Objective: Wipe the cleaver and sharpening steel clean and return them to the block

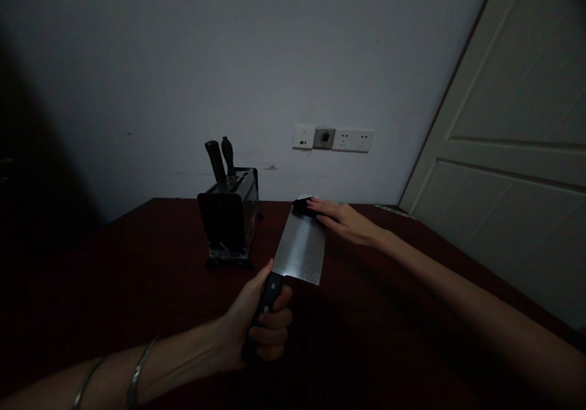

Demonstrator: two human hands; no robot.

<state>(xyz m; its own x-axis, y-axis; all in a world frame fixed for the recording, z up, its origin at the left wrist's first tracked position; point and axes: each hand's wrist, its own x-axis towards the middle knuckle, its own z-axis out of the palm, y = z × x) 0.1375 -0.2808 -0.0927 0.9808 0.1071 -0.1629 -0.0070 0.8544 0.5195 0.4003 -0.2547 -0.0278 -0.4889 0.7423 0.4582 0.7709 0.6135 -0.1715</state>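
A cleaver (301,246) with a broad shiny blade and a black riveted handle points away from me above the dark red table. My left hand (264,323) is wrapped around its handle. At the far end of the blade, my right hand (350,222) presses a dark cloth-like piece (304,206) against the metal, with a whitish edge showing behind it. The fingers lie stretched over that piece, and its exact kind is too dark to make out. Left of the cleaver stands a black knife block (229,215) with two dark handles (221,161) sticking up.
The dark red table (151,263) runs back to a pale wall (229,62). Wall sockets (352,140) and a switch panel sit above the table's back edge. A light panelled door (513,135) stands at the right. A flat strip (394,211) lies at the back right corner.
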